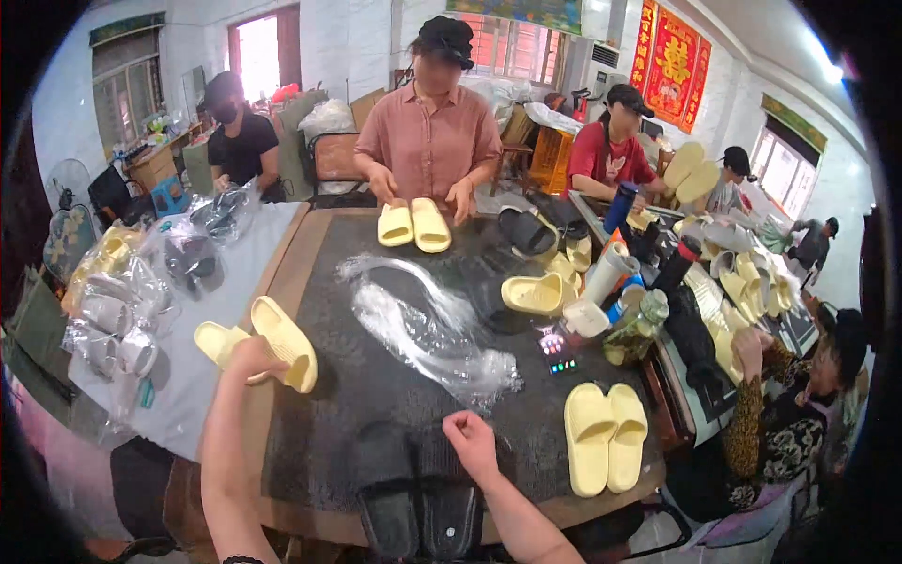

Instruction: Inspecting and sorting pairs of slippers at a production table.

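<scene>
A pair of pale yellow slippers (pixel 287 343) is at the table's left edge, with my left hand (pixel 258 360) closed on it. One slipper tilts over the other, and my fingers cover part of both. My right hand (pixel 467 439) is above the table's near middle, fingers curled in; whatever they may hold is hidden. Just beyond it lies a heap of clear plastic bags (pixel 409 324). Below and between my forearms rests a pair of black slippers (pixel 420 508). Another yellow pair (pixel 604 437) sits to the right of my right hand.
Across the dark table (pixel 319 442) a person in a pink shirt (pixel 429 132) handles another yellow pair (pixel 413 226). Bagged slippers (pixel 117 315) cover the left table. Bottles (pixel 639 324), a lit phone (pixel 556 350) and loose slippers (pixel 536 293) stand or lie at right. Several other people work around.
</scene>
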